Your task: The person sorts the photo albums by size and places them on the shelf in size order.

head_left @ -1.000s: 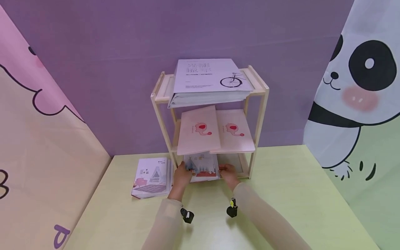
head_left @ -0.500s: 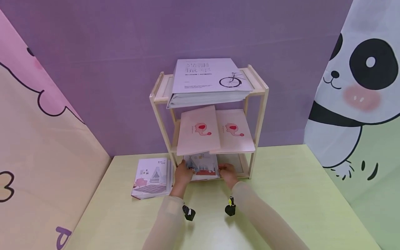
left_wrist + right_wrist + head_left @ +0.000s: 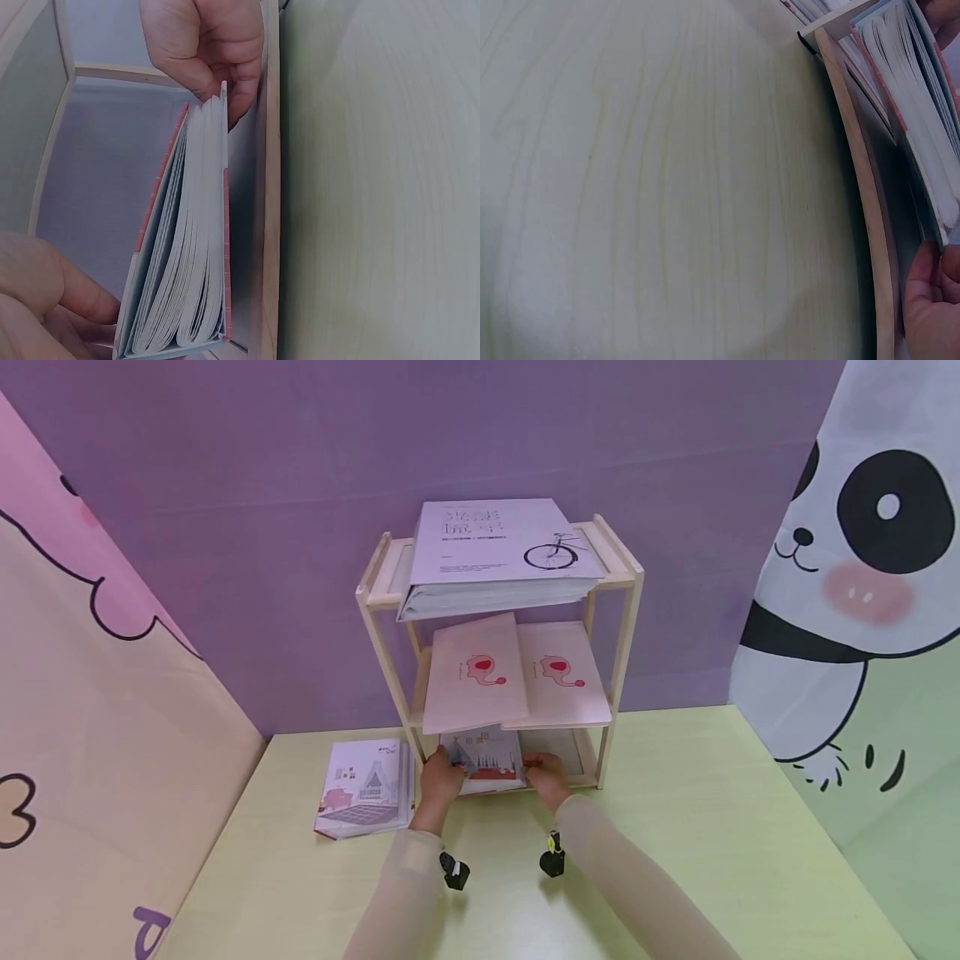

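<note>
A photo album [image 3: 483, 762] with a tent and red-and-blue print on its cover lies at the front of the bottom shelf, its front end facing me. My left hand [image 3: 441, 778] grips its left side, and my right hand [image 3: 547, 779] pinches its right side near the front corner. From the left wrist view, the album's page edges [image 3: 180, 247] fan between two covers, with the left hand [image 3: 45, 304] at one end and the right [image 3: 206, 45] at the other. The right wrist view shows the right hand's fingers [image 3: 922, 281] curled at the cover's corner. The album's back part is hidden.
A wooden three-tier rack [image 3: 628, 635] stands against the purple backdrop. On its top lies a large white album [image 3: 480, 547]; two pink elephant booklets [image 3: 476, 693] [image 3: 566, 681] overhang the middle shelf. Another album [image 3: 363, 787] lies on the table [image 3: 675, 827], left of the rack.
The album has slid slightly back onto the bottom shelf, so its front edge sits a little farther in. Both hands keep their hold, and the left hand has shifted slightly rightward.
</note>
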The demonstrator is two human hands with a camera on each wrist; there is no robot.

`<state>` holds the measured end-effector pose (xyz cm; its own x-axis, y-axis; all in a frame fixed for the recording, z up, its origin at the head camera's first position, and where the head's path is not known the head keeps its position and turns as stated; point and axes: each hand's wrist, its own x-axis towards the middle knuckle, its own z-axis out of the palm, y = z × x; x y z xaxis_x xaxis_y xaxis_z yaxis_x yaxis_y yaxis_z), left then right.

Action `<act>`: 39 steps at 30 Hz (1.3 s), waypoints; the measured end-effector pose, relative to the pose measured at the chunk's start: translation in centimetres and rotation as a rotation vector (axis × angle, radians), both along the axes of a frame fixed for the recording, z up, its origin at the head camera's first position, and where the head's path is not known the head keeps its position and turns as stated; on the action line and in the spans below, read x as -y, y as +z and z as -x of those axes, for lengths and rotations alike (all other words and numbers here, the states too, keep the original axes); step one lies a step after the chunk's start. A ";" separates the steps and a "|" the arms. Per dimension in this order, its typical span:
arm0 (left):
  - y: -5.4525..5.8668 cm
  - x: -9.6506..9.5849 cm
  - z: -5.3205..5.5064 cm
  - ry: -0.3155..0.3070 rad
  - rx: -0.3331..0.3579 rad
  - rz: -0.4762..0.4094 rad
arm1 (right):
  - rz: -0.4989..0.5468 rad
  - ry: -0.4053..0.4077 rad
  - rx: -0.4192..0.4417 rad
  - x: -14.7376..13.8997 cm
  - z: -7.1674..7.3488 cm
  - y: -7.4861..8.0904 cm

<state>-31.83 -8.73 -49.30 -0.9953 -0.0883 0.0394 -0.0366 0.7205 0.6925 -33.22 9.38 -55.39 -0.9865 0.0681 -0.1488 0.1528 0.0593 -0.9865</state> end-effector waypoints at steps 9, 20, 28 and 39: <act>-0.1 -0.2 0.0 0.014 -0.013 0.041 | -0.043 0.009 0.006 0.3 -0.1 0.4; -0.5 -0.7 -0.2 0.052 -0.036 0.072 | -0.110 0.042 0.005 0.2 -0.1 0.5; -0.9 -0.9 -0.1 0.059 0.011 0.093 | -0.146 0.061 -0.142 -0.3 4.7 -7.9; -1.5 -1.0 -0.5 0.050 0.016 0.134 | -0.264 0.044 -0.126 0.2 2.5 -5.0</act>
<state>-31.38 -7.74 -50.77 -0.9904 -0.1332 0.0379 -0.0856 0.8036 0.5891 -35.74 9.23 -60.34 -0.9990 0.0447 -0.0080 0.0219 0.3205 -0.9470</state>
